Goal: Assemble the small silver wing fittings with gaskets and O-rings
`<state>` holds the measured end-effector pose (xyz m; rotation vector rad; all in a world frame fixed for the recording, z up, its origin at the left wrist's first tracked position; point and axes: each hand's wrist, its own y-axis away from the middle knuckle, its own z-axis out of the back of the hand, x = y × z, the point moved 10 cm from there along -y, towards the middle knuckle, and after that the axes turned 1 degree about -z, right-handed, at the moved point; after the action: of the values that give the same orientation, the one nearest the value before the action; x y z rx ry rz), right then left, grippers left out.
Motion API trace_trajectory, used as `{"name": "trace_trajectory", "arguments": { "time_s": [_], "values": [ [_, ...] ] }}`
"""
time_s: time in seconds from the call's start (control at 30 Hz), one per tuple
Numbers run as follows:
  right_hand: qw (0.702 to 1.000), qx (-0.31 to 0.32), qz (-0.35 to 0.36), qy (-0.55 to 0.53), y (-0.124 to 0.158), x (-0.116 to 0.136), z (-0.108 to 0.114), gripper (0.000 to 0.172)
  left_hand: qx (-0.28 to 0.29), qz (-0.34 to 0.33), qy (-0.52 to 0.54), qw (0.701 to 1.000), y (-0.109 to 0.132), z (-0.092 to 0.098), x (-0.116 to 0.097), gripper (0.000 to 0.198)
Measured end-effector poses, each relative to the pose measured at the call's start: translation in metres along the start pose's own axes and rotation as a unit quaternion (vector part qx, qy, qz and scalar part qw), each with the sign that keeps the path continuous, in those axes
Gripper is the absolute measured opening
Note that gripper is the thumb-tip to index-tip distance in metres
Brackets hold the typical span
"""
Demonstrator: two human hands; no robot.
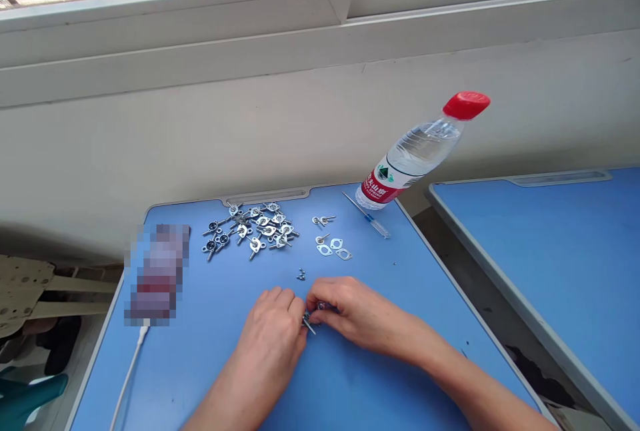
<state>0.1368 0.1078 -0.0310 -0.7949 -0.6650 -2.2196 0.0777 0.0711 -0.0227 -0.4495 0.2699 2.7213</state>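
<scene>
Close together over the blue table (215, 371), my left hand (273, 324) and my right hand (347, 308) meet at a small metal part with a thin shaft (310, 326). The left fingers are curled round one side of it. On the other side my right thumb and forefinger pinch at it, and they cover much of it. Just beyond my hands lie several tiny screws (301, 275). Farther off are flat metal rings with eared sides (325, 250) and a few loose shafted pieces (323, 220).
A pile of similar metal parts (267, 230) lies at the back left. On the left edge, a blurred phone-like object (159, 271) has a white cable (131, 366). A red-capped water bottle (407, 161) and a clear pen-like tool (370, 218) are back right. Another blue table (565, 238) stands right.
</scene>
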Motion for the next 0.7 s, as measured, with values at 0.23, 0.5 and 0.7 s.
{"name": "trace_trajectory", "arguments": {
  "time_s": [0.23, 0.5, 0.7],
  "values": [
    [1.000, 0.011, 0.006, 0.016, 0.001, 0.003, -0.002, 0.016, 0.031, 0.010, -0.010, 0.999, -0.001, -0.001, 0.000, 0.014],
    [0.998, -0.013, 0.052, 0.016, 0.005, 0.010, 0.006, 0.018, 0.030, 0.009, -0.015, 0.999, -0.001, -0.001, -0.001, 0.015],
    [0.988, -0.027, 0.126, 0.087, 0.010, 0.019, -0.005, 0.025, 0.034, 0.010, -0.015, 0.999, -0.001, -0.004, 0.000, 0.015]
  ]
}}
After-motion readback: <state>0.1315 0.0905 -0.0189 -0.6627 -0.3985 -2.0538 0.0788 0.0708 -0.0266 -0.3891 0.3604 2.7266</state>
